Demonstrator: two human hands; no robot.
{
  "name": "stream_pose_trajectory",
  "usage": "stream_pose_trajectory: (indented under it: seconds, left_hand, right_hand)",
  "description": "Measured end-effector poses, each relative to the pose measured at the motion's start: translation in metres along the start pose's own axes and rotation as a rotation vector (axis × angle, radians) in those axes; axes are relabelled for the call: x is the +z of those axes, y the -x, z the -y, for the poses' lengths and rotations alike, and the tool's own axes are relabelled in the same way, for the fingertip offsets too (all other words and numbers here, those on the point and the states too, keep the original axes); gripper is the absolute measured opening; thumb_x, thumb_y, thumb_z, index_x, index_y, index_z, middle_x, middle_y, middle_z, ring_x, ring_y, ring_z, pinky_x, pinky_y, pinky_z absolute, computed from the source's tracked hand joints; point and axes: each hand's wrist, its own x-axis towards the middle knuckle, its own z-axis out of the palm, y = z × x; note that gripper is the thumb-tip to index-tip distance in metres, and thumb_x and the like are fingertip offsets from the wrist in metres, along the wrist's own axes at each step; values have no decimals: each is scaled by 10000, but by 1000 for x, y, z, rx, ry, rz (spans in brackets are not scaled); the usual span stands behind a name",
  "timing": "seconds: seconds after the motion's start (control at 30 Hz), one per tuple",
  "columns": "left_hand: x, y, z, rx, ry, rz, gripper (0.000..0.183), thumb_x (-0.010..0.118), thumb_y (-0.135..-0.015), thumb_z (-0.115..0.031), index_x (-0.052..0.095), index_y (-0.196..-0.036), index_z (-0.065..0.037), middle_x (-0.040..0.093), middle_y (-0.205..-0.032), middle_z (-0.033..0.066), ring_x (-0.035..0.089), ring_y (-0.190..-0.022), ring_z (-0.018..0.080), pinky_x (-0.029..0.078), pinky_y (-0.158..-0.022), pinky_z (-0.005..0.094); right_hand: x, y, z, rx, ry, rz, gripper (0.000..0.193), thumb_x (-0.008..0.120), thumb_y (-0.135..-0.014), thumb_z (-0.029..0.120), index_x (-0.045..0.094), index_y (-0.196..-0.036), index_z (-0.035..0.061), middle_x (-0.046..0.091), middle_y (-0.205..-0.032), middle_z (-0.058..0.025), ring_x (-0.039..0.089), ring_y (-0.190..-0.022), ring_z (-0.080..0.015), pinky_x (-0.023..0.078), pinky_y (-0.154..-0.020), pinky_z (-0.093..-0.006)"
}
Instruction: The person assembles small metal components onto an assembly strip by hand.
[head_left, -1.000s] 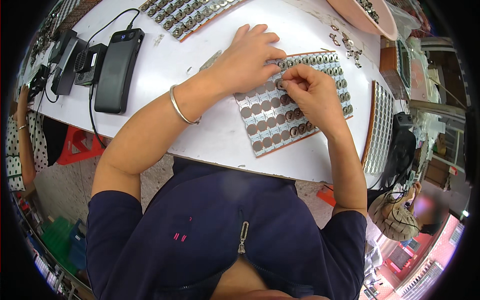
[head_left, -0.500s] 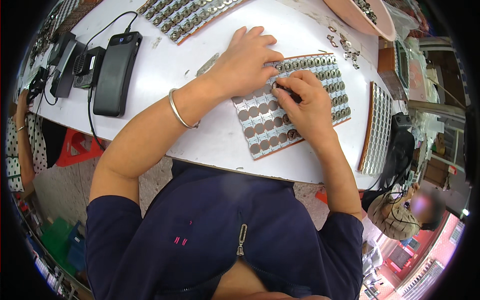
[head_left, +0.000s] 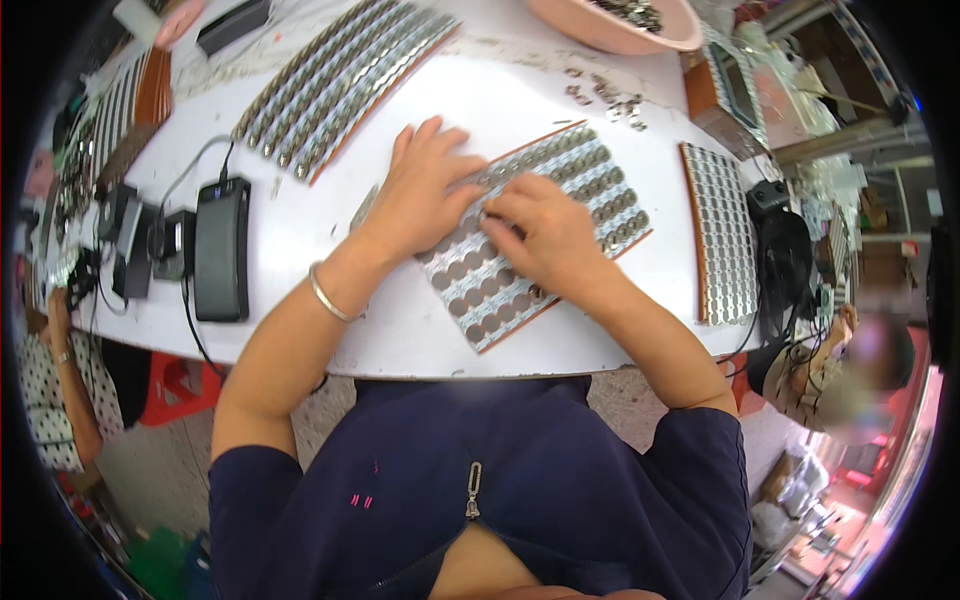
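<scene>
A flat panel with brown edges lies slantwise on the white table in front of me. Its near left part carries rows of flat grey discs; raised metal clips sit in rows on its far and right parts. My left hand rests at the panel's far left edge, fingers spread, thumb side against it. Over the panel's middle, my right hand is closed in a pinch, its fingertips close to the left thumb. A small metal piece seems to be between those fingertips, mostly hidden.
A panel full of clips lies at the far left, another panel at the right. Loose clips lie below a pink bowl. A black power bank with cables stands left. Other people sit at both sides.
The view has shifted, so the table's far side shows more. My hands stay over the same panel; the right fingertips remain pinched close to the left thumb.
</scene>
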Motion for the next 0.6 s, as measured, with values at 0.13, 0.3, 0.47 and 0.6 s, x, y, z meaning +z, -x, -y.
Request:
stream_pose_trajectory:
  seconds: [0.13,0.3,0.47,0.6]
  left_hand:
    - [4,1,4,-36,16,58,313,715,-844,-158,728,-1147,-83,575,-1350,182,377,-1397,433,186,-1172,612]
    - [-3,3,-11,-27,5,92,304,715,-847,-154,718,-1145,-91,572,-1341,180,376,-1393,445,161,-1158,654]
    - [-1,-1,-14,-39,5,101,312,720,-847,-168,711,-1152,-101,548,-1348,199,373,-1384,460,151,-1143,679]
    - [1,1,-11,-45,8,110,311,719,-853,-180,709,-1155,-104,549,-1350,186,356,-1397,450,144,-1145,682]
  right_hand:
    - [-4,7,-6,-24,-42,36,159,736,-812,139,691,-945,64,634,-954,-88,649,-911,-282,554,-735,-392]
    - [-44,2,-81,344,-12,-193,254,702,-871,116,702,-1119,64,663,-1102,-144,666,-968,-307,556,-826,-396]
    - [-66,-4,-181,588,353,-236,350,683,-893,212,693,-1217,82,660,-1151,-159,666,-1005,-326,533,-901,-406]
    - [-72,-33,-171,688,301,-95,414,699,-861,342,705,-1202,107,641,-1185,-187,635,-1091,-363,500,-966,-448]
